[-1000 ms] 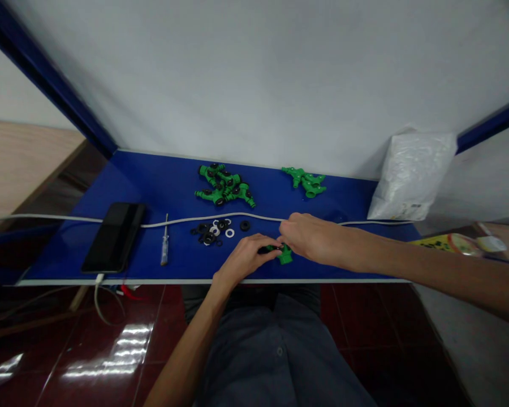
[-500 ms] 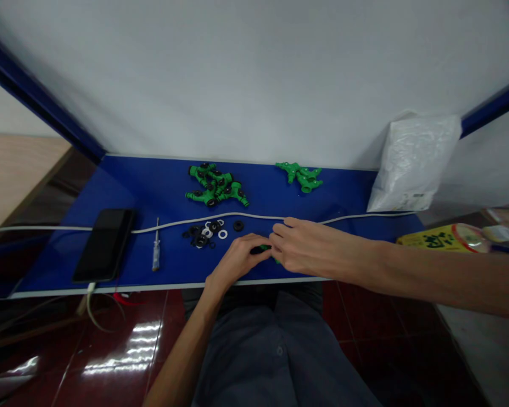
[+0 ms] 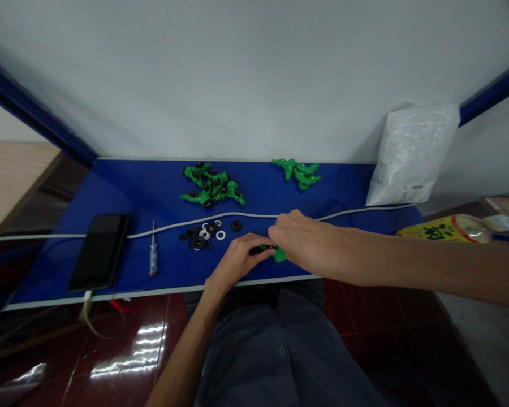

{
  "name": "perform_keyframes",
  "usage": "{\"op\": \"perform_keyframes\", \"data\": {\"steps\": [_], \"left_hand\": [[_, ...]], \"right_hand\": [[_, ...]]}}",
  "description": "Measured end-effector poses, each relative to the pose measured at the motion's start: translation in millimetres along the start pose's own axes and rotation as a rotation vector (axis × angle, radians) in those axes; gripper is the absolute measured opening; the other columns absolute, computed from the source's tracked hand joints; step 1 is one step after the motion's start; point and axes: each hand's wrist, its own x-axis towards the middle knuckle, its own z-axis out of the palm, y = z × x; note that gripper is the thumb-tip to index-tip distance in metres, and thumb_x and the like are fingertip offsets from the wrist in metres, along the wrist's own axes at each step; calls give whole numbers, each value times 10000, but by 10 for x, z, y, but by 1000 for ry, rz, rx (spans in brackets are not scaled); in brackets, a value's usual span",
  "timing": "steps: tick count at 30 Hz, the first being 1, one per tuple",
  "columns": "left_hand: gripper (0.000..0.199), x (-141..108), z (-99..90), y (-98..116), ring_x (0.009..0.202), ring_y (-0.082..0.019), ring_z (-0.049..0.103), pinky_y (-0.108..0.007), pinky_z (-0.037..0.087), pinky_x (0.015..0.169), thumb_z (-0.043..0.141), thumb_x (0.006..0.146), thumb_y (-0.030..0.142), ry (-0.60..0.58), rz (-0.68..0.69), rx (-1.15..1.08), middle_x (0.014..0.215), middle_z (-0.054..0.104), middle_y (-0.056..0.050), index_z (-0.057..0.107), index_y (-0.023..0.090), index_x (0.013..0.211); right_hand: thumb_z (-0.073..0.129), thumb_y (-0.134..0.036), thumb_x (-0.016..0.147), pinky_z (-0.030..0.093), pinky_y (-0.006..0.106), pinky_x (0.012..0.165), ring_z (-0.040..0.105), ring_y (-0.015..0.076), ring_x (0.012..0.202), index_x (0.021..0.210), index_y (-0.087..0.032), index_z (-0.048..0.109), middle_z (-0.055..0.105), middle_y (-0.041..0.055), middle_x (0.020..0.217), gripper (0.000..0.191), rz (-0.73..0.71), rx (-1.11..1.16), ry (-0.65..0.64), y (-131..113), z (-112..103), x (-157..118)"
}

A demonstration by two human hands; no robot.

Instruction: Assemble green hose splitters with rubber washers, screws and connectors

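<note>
Near the front edge of the blue table, my left hand [image 3: 241, 255] pinches a green plastic hose splitter [image 3: 280, 256] between thumb and fingers. Most of the splitter is covered by my hands. My right hand [image 3: 294, 236] is closed over it from the right, fingertips meeting the left ones; a small dark bit shows there, and what the right fingers grip is hidden. Left of my hands lies a loose group of black and white rings and washers [image 3: 200, 240], with one black ring [image 3: 236, 225] apart from it.
Green splitters with black parts [image 3: 214, 186] lie at the back; plain green ones [image 3: 301, 173] are farther right. A white cable [image 3: 173, 225] crosses the table. A screwdriver [image 3: 153, 257] and a phone [image 3: 99, 251] lie left. A plastic-wrapped package [image 3: 413, 152] and yellow packet [image 3: 432, 229] stand right.
My right hand has turned, its fingers now more curled, and more of the green splitter shows beneath it. My left hand keeps its pinch. The whole view has shifted slightly.
</note>
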Motion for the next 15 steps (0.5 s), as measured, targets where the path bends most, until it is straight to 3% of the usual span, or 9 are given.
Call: {"op": "perform_keyframes", "data": {"steps": [2, 4, 7, 9, 13, 15], "left_hand": [[177, 2, 4, -3, 1052, -221, 710, -304, 510, 975, 713, 941, 254, -4, -2, -10, 1094, 798, -34, 786, 226, 1099], [187, 4, 4, -4, 1040, -216, 710, -305, 505, 981, 722, 936, 260, -11, -6, -12, 1100, 797, -30, 786, 232, 1109], [194, 0, 4, -9, 1051, -214, 704, -311, 497, 996, 711, 945, 270, -13, -9, -10, 1117, 789, -31, 781, 238, 1122], [184, -6, 4, -13, 1052, -212, 702, -308, 498, 987, 704, 949, 262, -8, -2, -8, 1119, 785, -28, 778, 238, 1115], [123, -16, 0, -15, 1021, -213, 704, -294, 509, 927, 701, 947, 226, 5, 6, 14, 1067, 784, -25, 777, 223, 1043], [97, -11, -8, -4, 993, -213, 706, -291, 514, 909, 705, 941, 215, 7, 7, 23, 1037, 782, -27, 774, 213, 1009]], "right_hand": [[660, -4, 827, 448, 272, 624, 609, 141, 624, 736, -129, 683, 683, 44, 730, 156, 22, -2, -15, 65, 38, -31], [648, -13, 843, 485, 279, 676, 644, 158, 682, 820, -129, 714, 706, 54, 790, 136, 12, -3, -25, 103, 60, -98], [660, -81, 872, 520, 340, 872, 688, 241, 964, 1124, -99, 720, 732, 134, 1080, 259, -111, -54, 77, 94, 78, -218], [688, -119, 867, 507, 376, 908, 654, 285, 1076, 1208, -74, 695, 697, 180, 1198, 343, -209, -205, 147, 67, 111, -240], [700, -134, 871, 446, 351, 697, 613, 232, 876, 914, -162, 751, 693, 85, 968, 73, -349, -485, 111, 44, 181, -116], [701, -180, 885, 401, 349, 664, 586, 228, 840, 832, -182, 742, 663, 58, 874, 67, -463, -558, 74, 53, 174, -55]]}}
